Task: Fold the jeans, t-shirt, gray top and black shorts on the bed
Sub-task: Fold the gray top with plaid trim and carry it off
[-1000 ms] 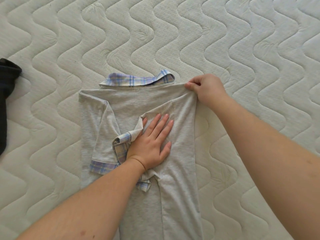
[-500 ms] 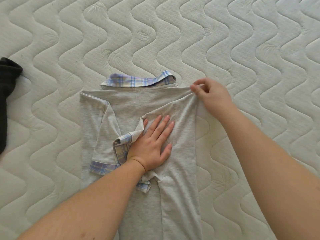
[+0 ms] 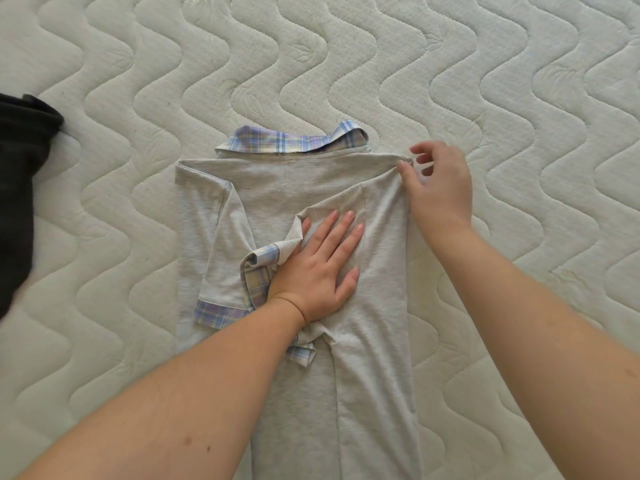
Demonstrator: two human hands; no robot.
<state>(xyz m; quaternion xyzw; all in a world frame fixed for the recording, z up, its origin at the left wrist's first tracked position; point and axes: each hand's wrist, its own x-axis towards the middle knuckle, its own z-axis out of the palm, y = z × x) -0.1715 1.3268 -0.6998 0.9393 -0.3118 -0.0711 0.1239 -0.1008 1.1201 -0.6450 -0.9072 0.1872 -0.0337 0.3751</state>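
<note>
The mattress [image 3: 519,98] is creamy white and soft looking. Wavy stitched lines run all over the mattress, making puffy bumps between them. Little leaf shapes are sewn into some of the bumps. It fills the whole view, from edge to edge.

Gray top [image 3: 374,306]: matt heathered jersey cloth; woven plaid collar and cuffs.
Bed [image 3: 519,81]: matt off-white quilted fabric, wavy stitching, padded.
Black garment [image 3: 17,188]: matt dark cloth.
</note>
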